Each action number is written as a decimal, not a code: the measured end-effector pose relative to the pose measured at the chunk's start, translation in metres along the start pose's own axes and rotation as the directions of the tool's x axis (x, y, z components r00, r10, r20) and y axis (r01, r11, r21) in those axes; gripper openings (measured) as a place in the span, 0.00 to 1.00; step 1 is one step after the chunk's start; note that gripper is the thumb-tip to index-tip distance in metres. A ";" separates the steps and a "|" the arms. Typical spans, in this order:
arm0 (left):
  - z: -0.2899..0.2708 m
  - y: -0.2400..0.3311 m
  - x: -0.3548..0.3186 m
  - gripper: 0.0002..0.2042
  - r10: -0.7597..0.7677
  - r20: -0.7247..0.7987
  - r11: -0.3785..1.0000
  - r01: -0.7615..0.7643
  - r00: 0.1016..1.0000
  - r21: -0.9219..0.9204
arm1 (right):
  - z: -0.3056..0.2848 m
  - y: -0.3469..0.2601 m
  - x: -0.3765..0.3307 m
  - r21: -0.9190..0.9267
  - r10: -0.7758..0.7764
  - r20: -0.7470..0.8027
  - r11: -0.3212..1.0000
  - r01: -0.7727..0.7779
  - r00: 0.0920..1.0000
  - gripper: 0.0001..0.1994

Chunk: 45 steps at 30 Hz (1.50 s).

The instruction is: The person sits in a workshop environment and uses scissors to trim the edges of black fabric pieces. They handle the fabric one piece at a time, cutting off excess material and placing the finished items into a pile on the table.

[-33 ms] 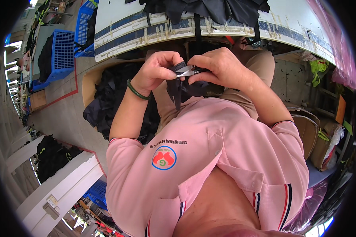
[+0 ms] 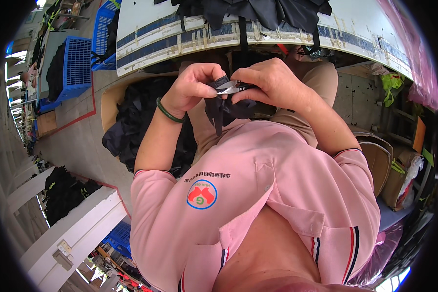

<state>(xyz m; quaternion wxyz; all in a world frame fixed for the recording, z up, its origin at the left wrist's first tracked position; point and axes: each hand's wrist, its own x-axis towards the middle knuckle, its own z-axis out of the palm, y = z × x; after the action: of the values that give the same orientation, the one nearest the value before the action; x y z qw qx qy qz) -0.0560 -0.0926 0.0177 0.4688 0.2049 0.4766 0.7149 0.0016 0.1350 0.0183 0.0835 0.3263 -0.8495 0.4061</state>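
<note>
Above my lap, my left hand (image 2: 193, 86) pinches the edge of a black fabric piece (image 2: 221, 111), which hangs down below the fingers. A green bangle (image 2: 170, 111) circles that wrist. My right hand (image 2: 276, 83) is closed around small thread snips (image 2: 232, 88) with a black handle. Their silver blades point left and lie against the fabric edge, close to my left fingertips. Whether the blades touch a thread is too small to tell.
Ahead stands a white table (image 2: 146, 48) with worn taped edging and black fabric pieces (image 2: 258, 10) hanging over it. A box of black cloth (image 2: 146, 114) sits beside my left leg. Blue crates (image 2: 76, 68) stand farther left; a cardboard box (image 2: 399, 180) is at the right.
</note>
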 end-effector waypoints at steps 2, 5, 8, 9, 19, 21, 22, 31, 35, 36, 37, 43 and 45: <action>0.000 -0.001 0.001 0.12 -0.006 0.003 1.000 0.006 1.000 -0.005 | -0.001 0.000 -0.001 -0.017 0.004 0.007 1.000 -0.004 1.000 0.17; 0.001 0.000 0.002 0.12 -0.004 0.011 1.000 0.004 1.000 -0.003 | -0.003 -0.001 0.000 -0.034 0.000 0.006 0.999 0.001 1.000 0.16; 0.002 0.000 0.002 0.12 -0.006 0.009 1.000 0.006 1.000 0.011 | -0.003 0.000 -0.001 -0.030 -0.016 -0.003 0.999 0.016 1.000 0.16; 0.002 0.000 0.002 0.12 -0.006 0.006 1.000 0.006 1.000 0.013 | -0.003 0.001 -0.001 -0.026 -0.021 -0.006 0.999 0.021 1.000 0.16; -0.018 0.015 -0.032 0.07 -0.134 -0.253 0.900 0.224 0.958 0.373 | -0.014 0.047 -0.019 -0.004 0.262 -0.089 0.965 -0.263 0.961 0.17; -0.069 -0.011 -0.070 0.06 -0.137 -0.424 0.554 0.424 0.895 0.717 | -0.022 0.080 -0.021 -0.048 0.389 -0.173 0.914 -0.403 0.905 0.19; -0.092 -0.034 -0.092 0.06 -0.122 -0.518 0.444 0.514 0.846 0.734 | -0.026 0.098 -0.021 -0.061 0.417 -0.240 0.895 -0.442 0.877 0.18; -0.135 -0.313 -0.326 0.24 -0.665 -0.745 -0.162 0.963 0.056 0.217 | -0.060 0.201 0.069 -0.050 0.605 -0.583 0.639 -0.767 0.542 0.26; -0.143 -0.269 -0.289 0.28 -0.687 -0.724 -0.126 0.972 0.060 0.199 | -0.083 0.232 0.099 -0.016 0.791 -0.507 0.389 -0.921 0.343 0.27; -0.154 -0.252 -0.278 0.27 -0.654 -0.738 -0.112 0.943 0.167 0.313 | -0.086 0.251 0.096 -0.039 0.816 -0.442 0.397 -0.917 0.372 0.24; -0.163 -0.234 -0.265 0.26 -0.622 -0.736 -0.106 0.903 0.265 0.415 | -0.078 0.262 0.090 -0.011 0.805 -0.450 0.427 -0.904 0.386 0.24; -0.120 -0.107 -0.129 0.10 0.068 -0.676 0.577 0.524 0.733 0.627 | -0.054 0.266 0.082 0.230 0.692 -0.677 0.523 -0.821 0.251 0.23; -0.102 -0.071 -0.063 0.09 0.059 -0.568 0.610 0.421 0.821 0.671 | -0.074 0.295 0.069 0.389 0.831 -0.502 0.466 -0.795 0.241 0.18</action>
<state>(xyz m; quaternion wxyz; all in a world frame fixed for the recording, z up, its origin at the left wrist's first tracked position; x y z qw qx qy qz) -0.0673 -0.1894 -0.0816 0.2544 0.1249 0.8655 0.4130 -0.2449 0.2914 -0.0926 0.1329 -0.3160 -0.7985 0.4949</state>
